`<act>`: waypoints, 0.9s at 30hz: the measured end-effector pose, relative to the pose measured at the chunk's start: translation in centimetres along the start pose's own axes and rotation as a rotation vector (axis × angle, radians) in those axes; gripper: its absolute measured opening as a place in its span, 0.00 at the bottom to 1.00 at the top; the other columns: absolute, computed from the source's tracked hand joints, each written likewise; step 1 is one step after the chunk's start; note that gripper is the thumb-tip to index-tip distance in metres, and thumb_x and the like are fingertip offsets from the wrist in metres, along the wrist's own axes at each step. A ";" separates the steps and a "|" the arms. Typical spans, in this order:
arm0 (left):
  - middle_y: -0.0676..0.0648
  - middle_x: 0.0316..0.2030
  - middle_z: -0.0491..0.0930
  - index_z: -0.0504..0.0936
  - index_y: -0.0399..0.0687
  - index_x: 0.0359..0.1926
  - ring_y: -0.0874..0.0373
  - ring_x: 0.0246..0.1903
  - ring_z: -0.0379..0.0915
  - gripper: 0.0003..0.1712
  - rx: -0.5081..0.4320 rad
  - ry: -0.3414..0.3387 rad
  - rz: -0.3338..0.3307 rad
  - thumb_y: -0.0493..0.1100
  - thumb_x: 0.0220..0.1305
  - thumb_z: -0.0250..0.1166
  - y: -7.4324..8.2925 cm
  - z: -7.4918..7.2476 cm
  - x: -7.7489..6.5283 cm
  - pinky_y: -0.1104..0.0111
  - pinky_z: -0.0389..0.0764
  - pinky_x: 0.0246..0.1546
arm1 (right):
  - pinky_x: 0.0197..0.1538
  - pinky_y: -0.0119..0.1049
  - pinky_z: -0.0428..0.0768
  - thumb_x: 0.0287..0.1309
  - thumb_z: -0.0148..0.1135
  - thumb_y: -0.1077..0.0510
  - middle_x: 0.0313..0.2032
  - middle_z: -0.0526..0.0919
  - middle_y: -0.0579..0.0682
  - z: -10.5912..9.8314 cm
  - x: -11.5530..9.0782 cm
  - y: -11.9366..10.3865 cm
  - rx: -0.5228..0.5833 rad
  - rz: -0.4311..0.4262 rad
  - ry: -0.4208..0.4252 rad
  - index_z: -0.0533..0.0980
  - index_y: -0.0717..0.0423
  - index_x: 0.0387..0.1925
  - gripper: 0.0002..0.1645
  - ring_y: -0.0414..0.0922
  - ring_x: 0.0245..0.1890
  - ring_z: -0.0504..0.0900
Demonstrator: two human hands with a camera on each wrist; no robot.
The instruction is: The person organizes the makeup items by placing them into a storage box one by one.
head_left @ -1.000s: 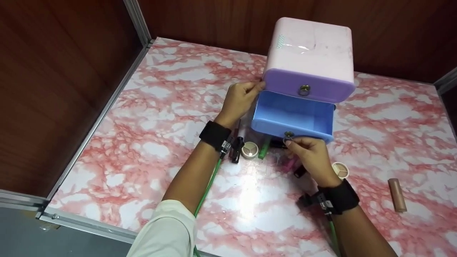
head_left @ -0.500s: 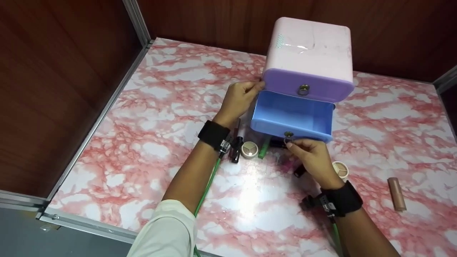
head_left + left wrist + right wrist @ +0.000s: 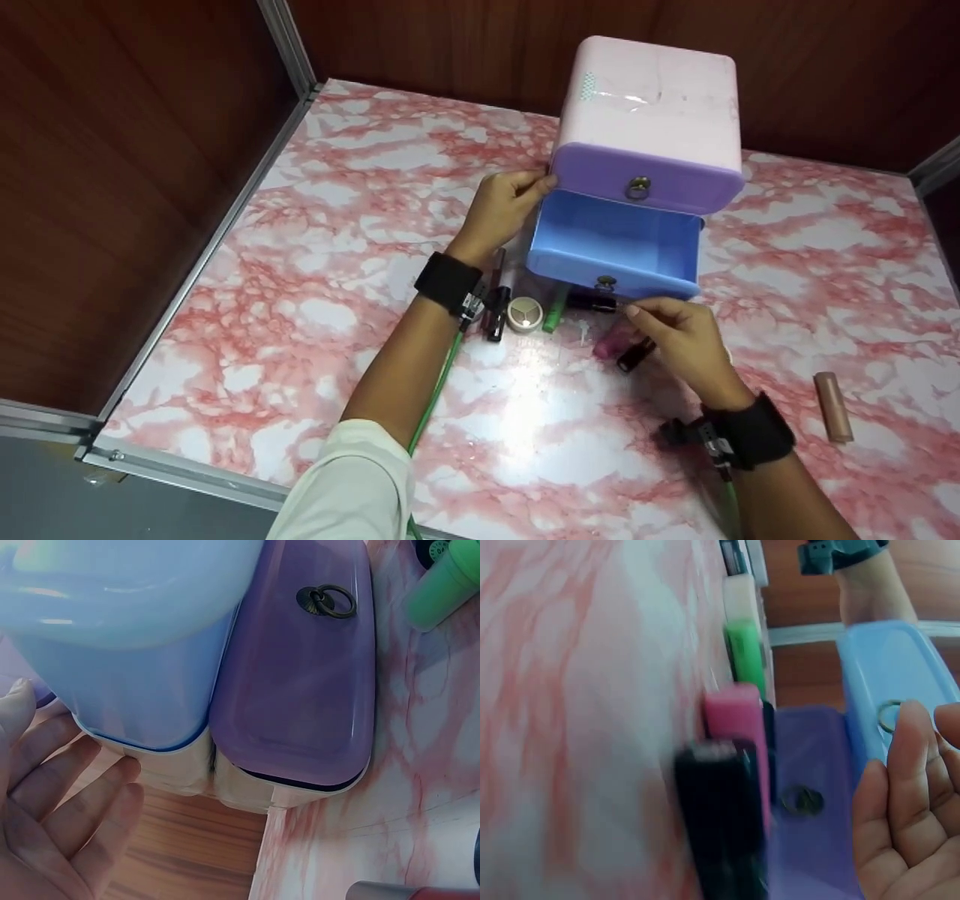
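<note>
A pink cabinet (image 3: 660, 105) stands at the back with its purple top drawer (image 3: 596, 176) pushed in. Below it a blue drawer (image 3: 622, 266) is pulled out, and its inside shows bare. Another purple drawer (image 3: 300, 690) sits in place at the bottom in the left wrist view. My left hand (image 3: 504, 210) rests on the cabinet's left side, thumb near the top drawer's edge and fingers extended. Just right of the blue drawer's brass ring pull (image 3: 605, 283), my right hand (image 3: 686, 341) is apart from it, fingers loosely bent around nothing.
Makeup lies in front of the cabinet: dark-capped tube (image 3: 496, 319), round three-part palette (image 3: 525, 314), green tube (image 3: 554, 309), black tube (image 3: 592, 301), pink item (image 3: 615, 340) and black-ended stick (image 3: 636, 355). A beige tube (image 3: 834, 406) lies far right. A dark wall stands behind.
My right hand has let go of the brass ring pull and moved slightly right and toward me. The blue drawer stays out, and my left hand has stayed on the cabinet.
</note>
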State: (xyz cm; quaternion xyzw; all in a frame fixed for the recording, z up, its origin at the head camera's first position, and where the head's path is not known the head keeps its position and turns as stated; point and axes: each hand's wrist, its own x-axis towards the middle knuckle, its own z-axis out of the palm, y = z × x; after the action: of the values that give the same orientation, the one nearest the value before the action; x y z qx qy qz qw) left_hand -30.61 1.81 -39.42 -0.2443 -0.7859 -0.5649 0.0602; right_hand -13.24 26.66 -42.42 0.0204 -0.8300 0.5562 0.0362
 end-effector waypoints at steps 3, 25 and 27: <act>0.53 0.48 0.84 0.85 0.48 0.52 0.68 0.40 0.77 0.22 0.008 -0.003 -0.006 0.57 0.68 0.60 0.0 0.0 0.0 0.74 0.74 0.42 | 0.31 0.34 0.82 0.63 0.64 0.60 0.30 0.85 0.60 -1.4 -0.7 -0.3 -0.066 -0.051 0.041 0.83 0.67 0.40 0.11 0.48 0.27 0.84; 0.51 0.51 0.82 0.83 0.47 0.54 0.69 0.49 0.76 0.23 -0.009 0.018 -0.003 0.55 0.67 0.61 -0.1 0.3 0.0 0.77 0.74 0.48 | 0.52 0.64 0.68 0.60 0.64 0.39 0.58 0.75 0.62 -8.1 -3.3 2.8 -0.700 0.006 -0.132 0.74 0.57 0.60 0.35 0.65 0.57 0.71; 0.50 0.51 0.82 0.83 0.46 0.54 0.69 0.49 0.76 0.22 -0.015 0.022 -0.005 0.55 0.67 0.61 -0.1 0.3 0.0 0.77 0.74 0.49 | 0.52 0.62 0.69 0.59 0.65 0.40 0.56 0.76 0.62 -8.2 -3.3 3.0 -0.727 -0.010 -0.132 0.75 0.58 0.59 0.34 0.65 0.55 0.73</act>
State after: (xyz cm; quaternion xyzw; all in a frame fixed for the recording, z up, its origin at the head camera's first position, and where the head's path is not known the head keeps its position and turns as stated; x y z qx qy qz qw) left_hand -30.62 2.03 -39.61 -0.2364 -0.7815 -0.5736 0.0656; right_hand -9.91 35.37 -42.38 0.0462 -0.9738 0.2223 -0.0100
